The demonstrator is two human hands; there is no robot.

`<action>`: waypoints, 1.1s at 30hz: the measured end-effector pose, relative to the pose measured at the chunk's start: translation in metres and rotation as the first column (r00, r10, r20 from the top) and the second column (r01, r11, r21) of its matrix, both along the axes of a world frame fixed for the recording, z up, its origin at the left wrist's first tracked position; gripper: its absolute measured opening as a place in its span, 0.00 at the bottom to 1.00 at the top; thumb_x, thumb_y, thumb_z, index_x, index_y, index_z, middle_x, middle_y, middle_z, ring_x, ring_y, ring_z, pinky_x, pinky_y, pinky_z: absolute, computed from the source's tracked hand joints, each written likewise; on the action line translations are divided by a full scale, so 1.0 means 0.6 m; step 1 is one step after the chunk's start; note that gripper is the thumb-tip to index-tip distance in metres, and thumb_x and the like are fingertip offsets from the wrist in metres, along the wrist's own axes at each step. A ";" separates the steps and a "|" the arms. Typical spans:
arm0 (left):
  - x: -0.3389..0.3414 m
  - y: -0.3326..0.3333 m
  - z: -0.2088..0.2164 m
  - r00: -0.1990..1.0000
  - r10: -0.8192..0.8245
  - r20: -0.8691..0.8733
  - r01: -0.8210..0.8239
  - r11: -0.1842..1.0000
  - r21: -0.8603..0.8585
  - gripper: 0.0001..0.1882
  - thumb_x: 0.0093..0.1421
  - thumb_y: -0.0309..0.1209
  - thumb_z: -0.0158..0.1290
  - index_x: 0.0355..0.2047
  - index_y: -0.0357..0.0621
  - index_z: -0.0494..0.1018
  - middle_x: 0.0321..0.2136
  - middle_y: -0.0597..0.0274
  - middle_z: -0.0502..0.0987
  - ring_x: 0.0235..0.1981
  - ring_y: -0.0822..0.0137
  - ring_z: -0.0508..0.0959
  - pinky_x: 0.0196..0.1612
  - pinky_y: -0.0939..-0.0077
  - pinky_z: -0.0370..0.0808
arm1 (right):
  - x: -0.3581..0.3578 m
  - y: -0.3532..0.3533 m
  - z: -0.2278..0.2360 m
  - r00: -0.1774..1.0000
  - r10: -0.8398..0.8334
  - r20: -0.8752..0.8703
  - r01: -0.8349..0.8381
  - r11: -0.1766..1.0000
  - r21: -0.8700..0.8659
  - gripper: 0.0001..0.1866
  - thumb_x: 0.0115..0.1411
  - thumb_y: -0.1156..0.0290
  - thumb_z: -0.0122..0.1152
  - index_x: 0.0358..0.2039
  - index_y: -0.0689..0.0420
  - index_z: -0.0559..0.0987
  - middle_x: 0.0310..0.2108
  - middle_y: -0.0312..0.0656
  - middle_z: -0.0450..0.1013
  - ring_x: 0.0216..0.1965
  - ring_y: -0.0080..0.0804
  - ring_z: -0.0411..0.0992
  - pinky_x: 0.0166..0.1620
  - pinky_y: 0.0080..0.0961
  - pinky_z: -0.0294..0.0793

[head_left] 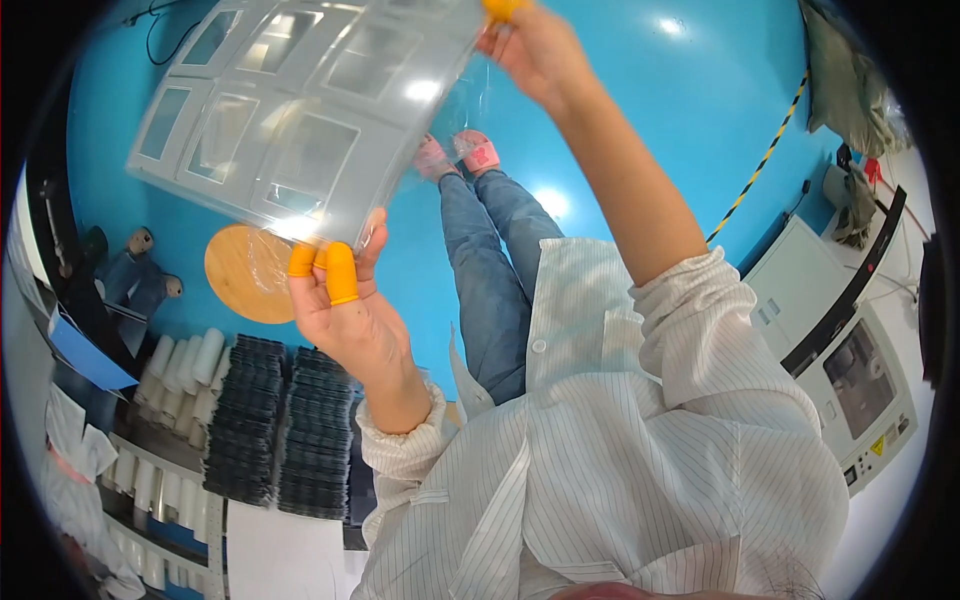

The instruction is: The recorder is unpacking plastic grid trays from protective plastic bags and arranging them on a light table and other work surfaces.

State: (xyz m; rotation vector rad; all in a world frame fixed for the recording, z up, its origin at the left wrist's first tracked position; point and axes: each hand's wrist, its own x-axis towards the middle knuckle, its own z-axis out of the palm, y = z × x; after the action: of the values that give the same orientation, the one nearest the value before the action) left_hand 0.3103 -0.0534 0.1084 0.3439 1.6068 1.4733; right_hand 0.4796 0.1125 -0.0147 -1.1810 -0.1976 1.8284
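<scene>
A clear plastic tray sheet point(235, 185) with several rectangular windows is held up, tilted, at the upper left. My left hand point(350, 325) grips its lower edge, thumb on one side and fingers on the other. Yellow-orange finger cots point(341, 272) cover some of its fingertips. At the sheet's upper right corner, my right hand point(540, 55) pinches the edge, with another yellow-orange cot point(502, 9) on it; its fingertips are partly cut off by the frame. Loose, crinkled clear film point(478, 100) hangs by that side. Glare hides some of the sheet's surface.
Below the sheet stands a round wooden stool point(235, 285). Two stacks of dark trays point(318, 435) and a shelf with white rolls point(190, 360) are at the lower left. A light-coloured machine point(862, 370) stands right. Striped tape point(760, 170) crosses the blue floor point(650, 120).
</scene>
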 end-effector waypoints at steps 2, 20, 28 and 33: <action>0.003 0.023 0.015 0.996 -0.080 0.048 0.076 0.993 0.088 0.14 0.58 0.24 0.45 0.43 0.30 0.61 0.35 0.50 0.72 0.37 0.52 0.76 0.40 0.71 0.77 | 0.020 0.039 0.048 0.995 0.007 0.102 -0.016 0.996 0.084 0.04 0.55 0.70 0.53 0.28 0.56 0.71 0.23 0.37 0.70 0.25 0.25 0.70 0.30 0.21 0.72; -0.060 0.036 -0.041 0.375 -0.558 -0.740 0.508 0.792 -0.340 0.28 0.50 0.30 0.57 0.49 0.32 0.60 0.45 0.48 0.65 0.46 0.56 0.66 0.46 0.66 0.65 | -0.007 -0.129 0.083 0.995 0.060 -0.079 -0.052 0.993 0.106 0.13 0.59 0.73 0.42 0.44 0.63 0.67 0.39 0.45 0.68 0.37 0.41 0.72 0.39 0.34 0.75; 0.006 0.081 -0.058 0.115 -0.507 -0.854 0.661 0.681 -0.315 0.29 0.50 0.33 0.56 0.49 0.28 0.61 0.49 0.38 0.62 0.54 0.42 0.59 0.52 0.57 0.62 | -0.044 -0.146 0.118 0.962 0.153 -0.227 -0.153 0.988 0.016 0.14 0.59 0.71 0.43 0.44 0.61 0.68 0.36 0.41 0.69 0.36 0.35 0.72 0.40 0.31 0.73; -0.011 0.088 -0.040 0.133 -0.526 -0.840 0.698 0.652 -0.297 0.29 0.52 0.35 0.54 0.49 0.27 0.61 0.50 0.35 0.61 0.52 0.41 0.62 0.50 0.59 0.65 | -0.061 -0.159 0.125 0.967 0.100 -0.235 -0.074 0.990 0.118 0.14 0.60 0.69 0.45 0.44 0.61 0.68 0.37 0.41 0.69 0.37 0.33 0.71 0.41 0.29 0.72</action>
State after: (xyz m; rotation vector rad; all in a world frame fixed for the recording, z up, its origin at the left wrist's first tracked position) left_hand 0.3036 -0.0004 0.0845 1.9634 1.6807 0.6702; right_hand 0.4428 0.0173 0.0603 -0.8787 -0.2104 1.9935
